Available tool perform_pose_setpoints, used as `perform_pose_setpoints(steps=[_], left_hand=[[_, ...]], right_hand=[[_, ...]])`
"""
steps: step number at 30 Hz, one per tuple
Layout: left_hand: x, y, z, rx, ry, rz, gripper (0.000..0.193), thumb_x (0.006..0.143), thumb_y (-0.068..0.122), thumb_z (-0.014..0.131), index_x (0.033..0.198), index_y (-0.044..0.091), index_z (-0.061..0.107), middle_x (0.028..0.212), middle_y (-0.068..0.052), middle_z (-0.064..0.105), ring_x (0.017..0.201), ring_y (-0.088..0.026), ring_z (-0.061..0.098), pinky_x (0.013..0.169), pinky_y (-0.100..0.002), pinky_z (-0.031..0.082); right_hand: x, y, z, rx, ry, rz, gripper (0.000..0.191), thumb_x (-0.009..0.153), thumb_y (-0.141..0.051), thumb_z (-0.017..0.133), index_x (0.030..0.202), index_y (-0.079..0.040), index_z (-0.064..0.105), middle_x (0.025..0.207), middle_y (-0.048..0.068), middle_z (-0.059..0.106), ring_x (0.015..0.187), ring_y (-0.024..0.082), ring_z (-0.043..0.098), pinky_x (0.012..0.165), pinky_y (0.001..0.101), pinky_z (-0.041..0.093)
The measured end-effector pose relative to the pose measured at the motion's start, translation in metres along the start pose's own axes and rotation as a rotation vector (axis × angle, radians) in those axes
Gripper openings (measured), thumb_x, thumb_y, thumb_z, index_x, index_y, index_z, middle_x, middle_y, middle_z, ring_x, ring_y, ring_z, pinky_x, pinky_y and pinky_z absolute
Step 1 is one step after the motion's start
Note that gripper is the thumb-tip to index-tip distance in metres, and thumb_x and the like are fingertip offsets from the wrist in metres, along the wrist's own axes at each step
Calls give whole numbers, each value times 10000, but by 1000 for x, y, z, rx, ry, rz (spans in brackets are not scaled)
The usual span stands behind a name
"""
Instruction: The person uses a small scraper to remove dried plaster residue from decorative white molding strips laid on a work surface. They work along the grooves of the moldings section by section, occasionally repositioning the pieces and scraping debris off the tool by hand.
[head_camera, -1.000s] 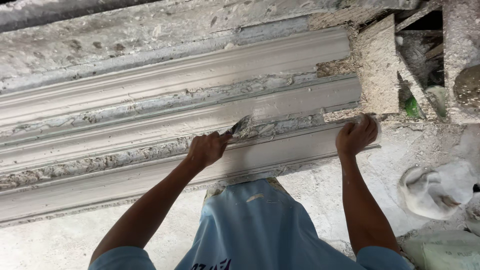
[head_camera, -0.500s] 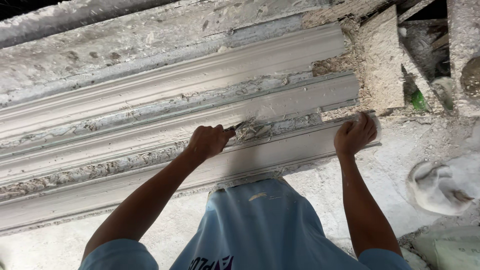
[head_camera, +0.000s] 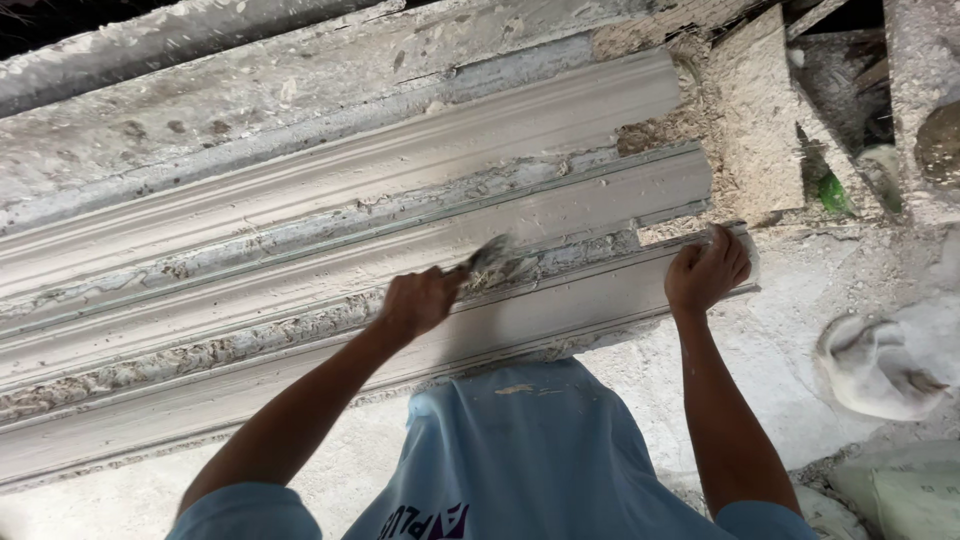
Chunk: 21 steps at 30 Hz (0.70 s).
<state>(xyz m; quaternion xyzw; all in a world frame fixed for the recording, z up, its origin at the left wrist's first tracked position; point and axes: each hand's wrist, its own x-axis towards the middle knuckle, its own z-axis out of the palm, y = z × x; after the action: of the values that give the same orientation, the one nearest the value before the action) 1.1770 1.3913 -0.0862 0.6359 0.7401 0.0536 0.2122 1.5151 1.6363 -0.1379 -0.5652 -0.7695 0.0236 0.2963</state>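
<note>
Right at the left fingertips: the left hand (head_camera: 415, 300) is closed around the handle of a small scraping tool (head_camera: 487, 256), whose blurred blade sits just past the knuckles on the rough seam of the plaster moulding (head_camera: 330, 260).
Right hand: the right hand (head_camera: 706, 272) is curled over the near edge of the moulding's end, fingers wrapped down onto it, gripping to hold it steady (no tool in this one).
Moulding: long, pale, ribbed lengths lying side by side, running away from both sets of fingers toward the far left; crumbly crust fills the grooves between them.
Step in hand: looks to me like scraping the ragged plaster out of the groove between two ribs, somewhere mid-job, since plenty of crust sits beyond the left fingers.
Next move: I'd guess a firm, shallow stroke along the groove, blade kept low so it doesn't gouge the smooth face, right hand bracing.
Tool detail: too blurred to say if it's a knife or a narrow trowel.
Packages: whitish sacks (head_camera: 900, 490) lie below and right of the right wrist; a lumpy white bundle (head_camera: 875, 365) sits just above them.
Labels: none readable on the sacks; a small green scrap (head_camera: 832, 193) shows above the right fingers.
</note>
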Motion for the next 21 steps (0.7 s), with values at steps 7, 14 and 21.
perform_pose_setpoints(steps=[7, 14, 21], left_hand=[[-9, 1, -16, -32, -55, -32, 302, 1004, 257, 566, 1280, 221, 686, 857, -154, 697, 488, -265, 671, 355, -416, 513], [-11, -7, -10, 17, 35, 24, 284, 981, 280, 595, 1237, 233, 706, 814, -146, 695, 516, -284, 663, 378, -421, 510], [22, 28, 9, 22, 38, 66, 350, 1011, 168, 500, 1307, 196, 685, 799, -168, 687, 498, -248, 655, 364, -409, 518]], right_hand=[[-2, 3, 1, -14, 15, -39, 357, 932, -75, 590, 1282, -31, 647, 1355, 146, 629, 1298, 373, 511, 1144, 524, 291], [-2, 4, 6, -22, 29, -58, 380, 913, -68, 589, 1285, -30, 653, 1336, 143, 645, 1292, 373, 515, 1138, 526, 293], [-2, 5, 4, -21, 18, -17, 385, 915, -81, 585, 1290, -25, 648, 1348, 159, 634, 1312, 378, 512, 1145, 528, 291]])
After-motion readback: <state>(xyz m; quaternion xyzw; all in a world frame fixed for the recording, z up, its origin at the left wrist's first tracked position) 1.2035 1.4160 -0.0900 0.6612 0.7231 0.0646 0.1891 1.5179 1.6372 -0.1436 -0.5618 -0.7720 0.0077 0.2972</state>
